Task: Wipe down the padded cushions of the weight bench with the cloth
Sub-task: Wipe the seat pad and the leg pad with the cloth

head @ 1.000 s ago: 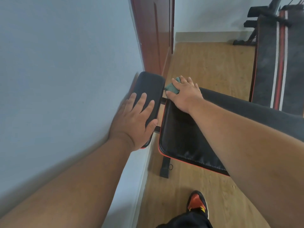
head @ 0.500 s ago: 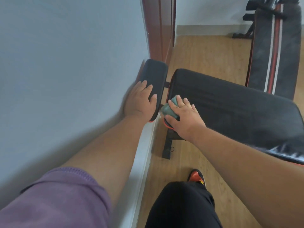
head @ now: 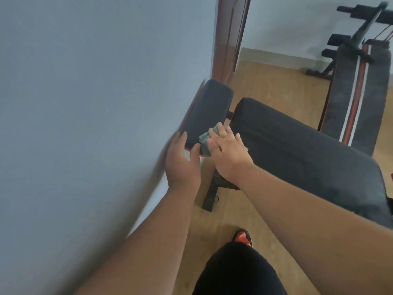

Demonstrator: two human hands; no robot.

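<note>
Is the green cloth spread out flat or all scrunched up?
Scrunched up. The cloth shows as a small folded wad with layered edges, poking out from under the right hand, which presses it on the small cushion.

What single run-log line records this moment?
wiping | right hand presses cloth on small cushion | left hand steadies its near end | long cushion untouched
</note>
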